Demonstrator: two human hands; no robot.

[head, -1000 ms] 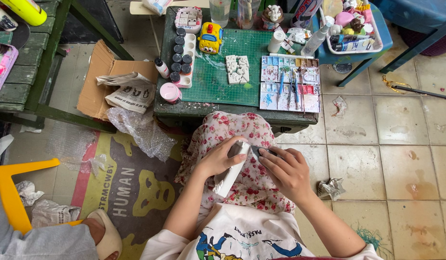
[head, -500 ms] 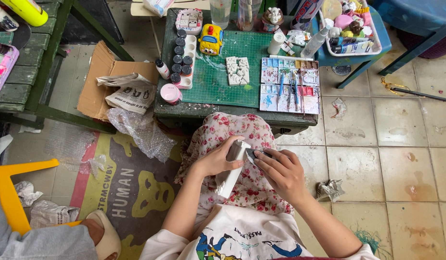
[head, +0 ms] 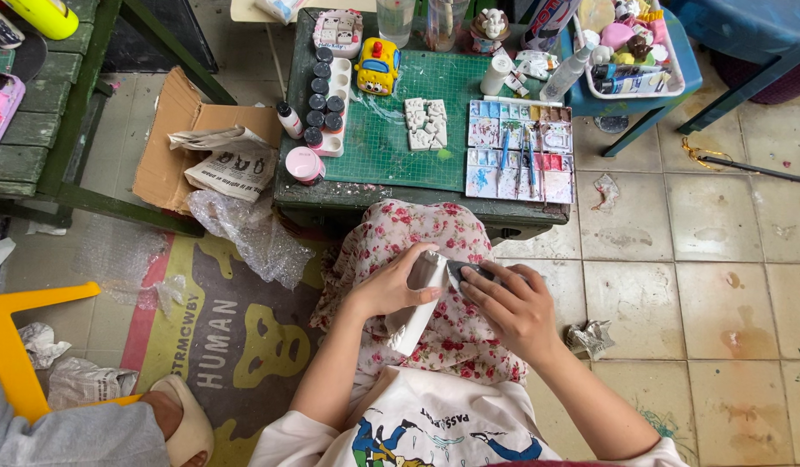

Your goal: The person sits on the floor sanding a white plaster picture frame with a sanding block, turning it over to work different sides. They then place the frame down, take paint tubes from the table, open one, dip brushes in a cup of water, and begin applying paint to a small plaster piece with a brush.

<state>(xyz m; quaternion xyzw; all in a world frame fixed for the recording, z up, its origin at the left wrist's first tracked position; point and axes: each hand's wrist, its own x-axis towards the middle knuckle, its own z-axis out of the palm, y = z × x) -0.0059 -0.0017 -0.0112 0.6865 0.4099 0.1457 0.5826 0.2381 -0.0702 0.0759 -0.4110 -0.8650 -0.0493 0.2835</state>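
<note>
At frame centre, over my lap, my left hand (head: pixel 391 290) is closed around a long white plaster piece (head: pixel 417 303); my right hand (head: pixel 512 307) pinches a small dark grey sanding pad (head: pixel 465 273) against its upper end. I'd keep strokes short and the piece braced. Above, a white paint palette tray (head: pixel 521 149) holds blue and red washes and brushes (head: pixel 516 156).

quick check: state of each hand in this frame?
Left hand: closed around a long white piece, held over the lap.
Right hand: fingers pressing a small dark grey piece against the white piece's upper end.
</note>
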